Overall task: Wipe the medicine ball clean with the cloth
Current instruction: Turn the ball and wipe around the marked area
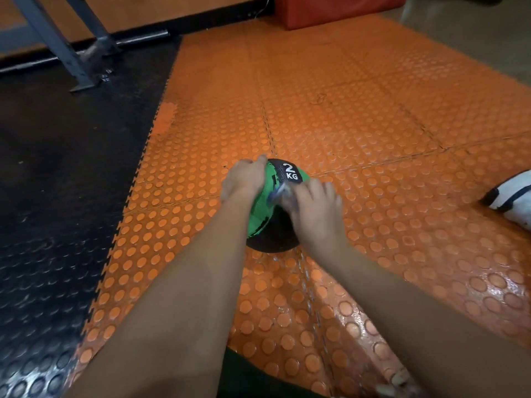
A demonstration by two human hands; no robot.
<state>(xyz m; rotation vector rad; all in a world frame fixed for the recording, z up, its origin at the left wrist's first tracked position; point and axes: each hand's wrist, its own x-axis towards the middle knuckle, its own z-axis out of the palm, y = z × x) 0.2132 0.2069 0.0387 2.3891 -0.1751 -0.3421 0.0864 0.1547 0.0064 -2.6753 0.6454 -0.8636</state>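
A green and black medicine ball (265,214) marked "2 KG" rests on the orange studded floor mat (359,133). My left hand (244,179) grips the ball's upper left side and steadies it. My right hand (311,209) presses on the ball's right side, blurred by motion. A small bluish-white piece of cloth (277,193) shows under its fingers, against the ball's top. Most of the cloth is hidden by the hand.
A black studded mat (57,196) borders the orange one on the left. A grey metal rack leg (71,53) and a steel bar (143,37) stand at the back left. A red padded block (330,10) sits at the back. A white shoe (511,196) lies at the right edge.
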